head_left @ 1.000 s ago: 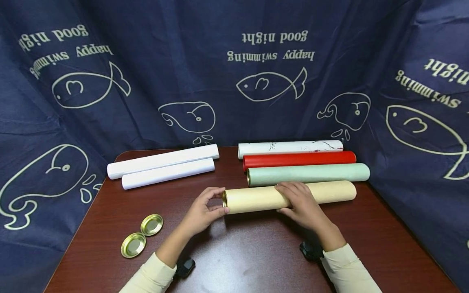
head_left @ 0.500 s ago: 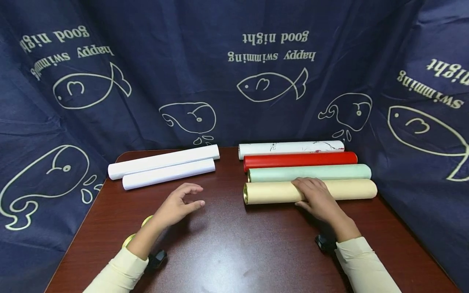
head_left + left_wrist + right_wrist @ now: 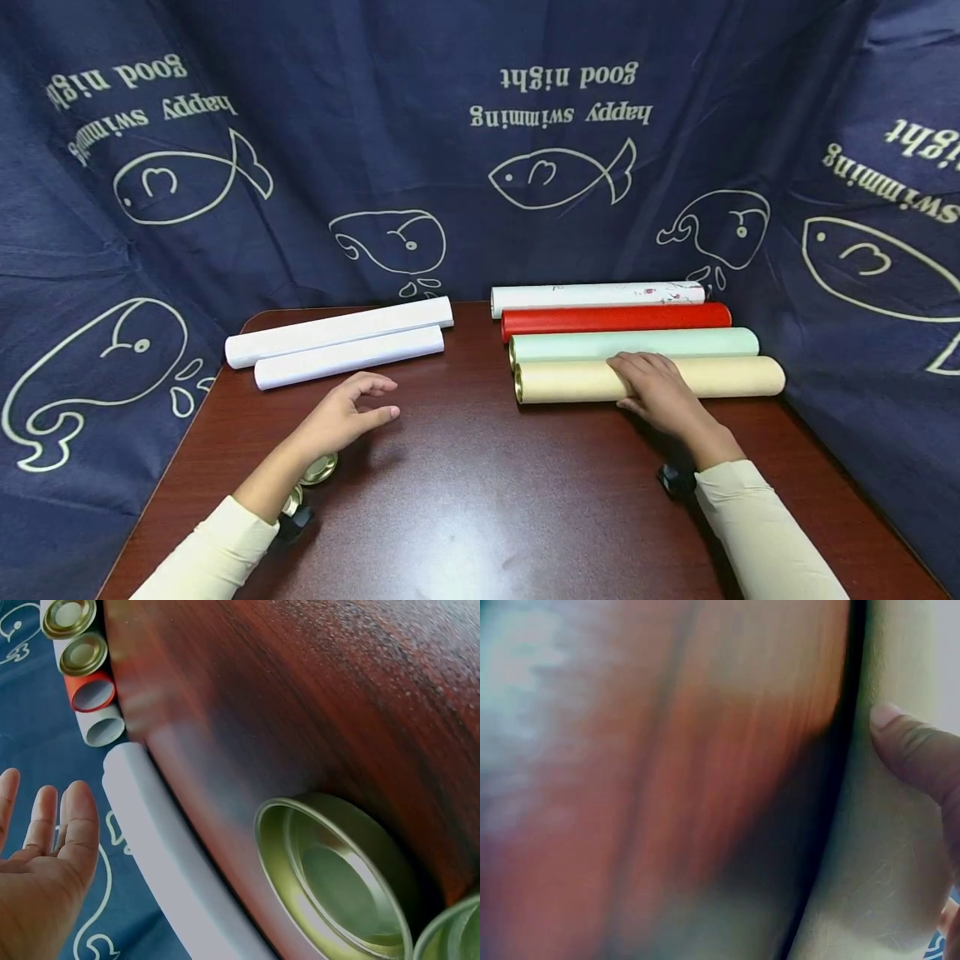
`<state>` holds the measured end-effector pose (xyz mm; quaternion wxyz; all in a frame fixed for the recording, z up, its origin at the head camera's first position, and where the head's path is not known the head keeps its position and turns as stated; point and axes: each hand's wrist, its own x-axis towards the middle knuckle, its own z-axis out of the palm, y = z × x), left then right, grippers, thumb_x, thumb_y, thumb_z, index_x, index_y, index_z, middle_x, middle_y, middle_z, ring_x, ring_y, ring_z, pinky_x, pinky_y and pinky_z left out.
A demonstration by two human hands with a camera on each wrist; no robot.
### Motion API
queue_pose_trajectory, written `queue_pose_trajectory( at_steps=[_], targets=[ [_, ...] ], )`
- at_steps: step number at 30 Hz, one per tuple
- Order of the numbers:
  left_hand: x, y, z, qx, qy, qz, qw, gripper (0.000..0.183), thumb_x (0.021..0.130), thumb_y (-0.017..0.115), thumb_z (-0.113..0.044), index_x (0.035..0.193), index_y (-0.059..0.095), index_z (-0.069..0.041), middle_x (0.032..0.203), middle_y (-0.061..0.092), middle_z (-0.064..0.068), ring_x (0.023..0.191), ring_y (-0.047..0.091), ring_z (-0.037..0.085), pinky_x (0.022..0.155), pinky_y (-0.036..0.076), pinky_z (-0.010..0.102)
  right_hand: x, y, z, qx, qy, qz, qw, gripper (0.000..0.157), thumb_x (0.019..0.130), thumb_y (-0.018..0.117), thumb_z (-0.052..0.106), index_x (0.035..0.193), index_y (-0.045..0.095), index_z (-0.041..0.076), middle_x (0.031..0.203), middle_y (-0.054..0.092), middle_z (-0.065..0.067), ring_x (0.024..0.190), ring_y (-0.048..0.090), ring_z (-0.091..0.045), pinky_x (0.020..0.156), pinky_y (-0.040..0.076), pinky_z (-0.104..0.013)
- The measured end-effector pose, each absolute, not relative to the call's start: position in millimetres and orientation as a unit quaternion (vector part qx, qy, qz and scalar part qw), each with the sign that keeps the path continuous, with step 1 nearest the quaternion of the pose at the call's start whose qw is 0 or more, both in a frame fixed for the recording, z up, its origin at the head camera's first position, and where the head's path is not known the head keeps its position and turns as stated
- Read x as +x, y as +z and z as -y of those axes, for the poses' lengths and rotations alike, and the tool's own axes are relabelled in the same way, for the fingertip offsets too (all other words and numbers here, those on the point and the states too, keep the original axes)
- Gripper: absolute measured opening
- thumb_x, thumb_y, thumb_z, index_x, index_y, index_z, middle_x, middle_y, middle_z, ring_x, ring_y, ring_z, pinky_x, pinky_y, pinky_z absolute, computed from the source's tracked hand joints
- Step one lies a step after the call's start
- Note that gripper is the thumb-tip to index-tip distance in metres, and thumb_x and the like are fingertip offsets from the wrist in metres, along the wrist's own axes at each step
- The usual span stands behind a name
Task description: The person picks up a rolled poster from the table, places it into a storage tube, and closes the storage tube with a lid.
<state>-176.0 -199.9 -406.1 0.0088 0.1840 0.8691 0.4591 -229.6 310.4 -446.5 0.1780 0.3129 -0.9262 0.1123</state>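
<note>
My right hand [image 3: 662,396] holds a cream cardboard tube [image 3: 566,382] lying at the right of the table, fingers over its top and thumb along the near side. In the right wrist view the thumb [image 3: 915,746] presses on the tube wall. A gold metal cap closes the tube's left end. My left hand [image 3: 341,419] hovers over the left half of the table with spread, relaxed fingers and nothing in them. Two shallow gold metal lids [image 3: 320,468] lie beneath its wrist, partly hidden by the forearm; one lid [image 3: 341,889] shows large in the left wrist view.
Behind the cream tube lie a mint green tube [image 3: 637,343], a red tube [image 3: 615,320] and a white patterned tube [image 3: 592,297], side by side. Two white paper rolls [image 3: 348,357] lie at the back left. A dark blue printed curtain [image 3: 375,125] surrounds the table [image 3: 465,475].
The cream tube has moved right and back, up against the green one, under my right hand. My left hand has let go of its capped end and drawn away to the left.
</note>
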Motion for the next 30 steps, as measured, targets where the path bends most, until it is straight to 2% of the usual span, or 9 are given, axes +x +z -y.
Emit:
queue_pose_trajectory(
  at_steps=[7,15,23,30],
  targets=[
    [-176,-404,202,0.182,0.461,-0.868,0.011,0.034,0.089,0.076,-0.022,0.119,0.067,-0.007,0.123,0.061,0.009,0.116,0.056,0.031,0.094,0.047,0.056,-239,-446,-314,0.311,0.099,0.929,0.173,0.071,0.069,0.088,0.006,0.133,0.055,0.003,0.128,0.057,-0.018,0.119,0.048,-0.041,0.102,0.033,-0.059],
    [-182,-400,209,0.174,0.447,-0.877,0.010,0.034,0.090,0.076,-0.021,0.119,0.066,-0.007,0.122,0.062,0.013,0.115,0.057,0.032,0.092,0.048,0.056,-239,-443,-318,0.287,0.089,0.939,0.169,0.072,0.070,0.086,0.004,0.135,0.054,0.007,0.130,0.055,-0.016,0.123,0.045,-0.040,0.098,0.032,-0.065],
    [-207,-397,229,0.148,0.406,-0.902,0.015,0.038,0.092,0.073,-0.024,0.121,0.064,-0.002,0.125,0.059,0.017,0.117,0.055,0.038,0.094,0.047,0.053,-236,-441,-315,0.243,0.118,0.954,0.129,0.086,0.074,0.088,0.024,0.146,0.042,0.009,0.144,0.042,-0.024,0.134,0.033,-0.048,0.104,0.022,-0.072],
    [-239,-404,251,0.158,0.298,-0.941,-0.032,0.041,0.090,0.073,-0.019,0.121,0.063,0.006,0.121,0.057,0.024,0.115,0.054,0.043,0.097,0.043,0.057,-240,-436,-314,0.252,0.136,0.946,0.148,0.079,0.079,0.084,0.028,0.143,0.045,0.002,0.144,0.041,-0.028,0.133,0.034,-0.051,0.104,0.025,-0.069]
  ],
)
